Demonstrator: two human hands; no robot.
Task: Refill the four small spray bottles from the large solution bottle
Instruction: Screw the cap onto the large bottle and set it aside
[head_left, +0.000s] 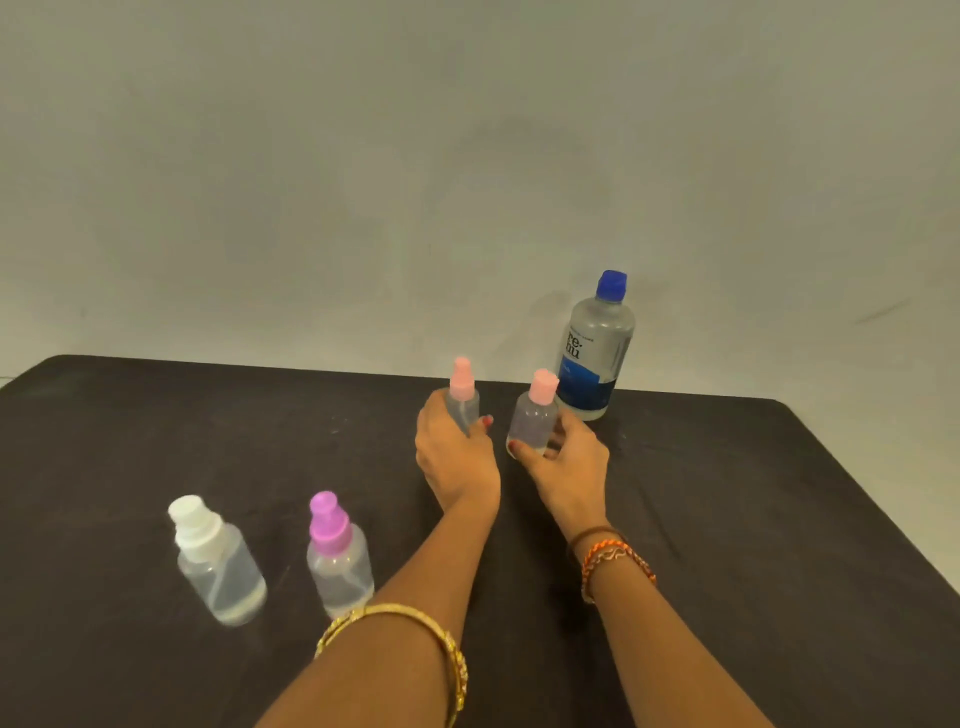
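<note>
Four small clear spray bottles stand on a dark table (156, 441). My left hand (452, 452) grips a slim one with a pink spray top (462, 389) near the table's middle. Right beside it, my right hand (566, 457) curls round the base of a rounder bottle with a pink cap (535, 415). Near the front left stand a white-capped bottle (215, 561) and a purple-topped bottle (337, 556), both apart from my hands. The large solution bottle (597, 348), blue cap on, stands upright at the back right, behind my right hand.
A plain grey wall (467, 156) rises just behind the table's far edge. The table's right edge slopes down toward the lower right corner.
</note>
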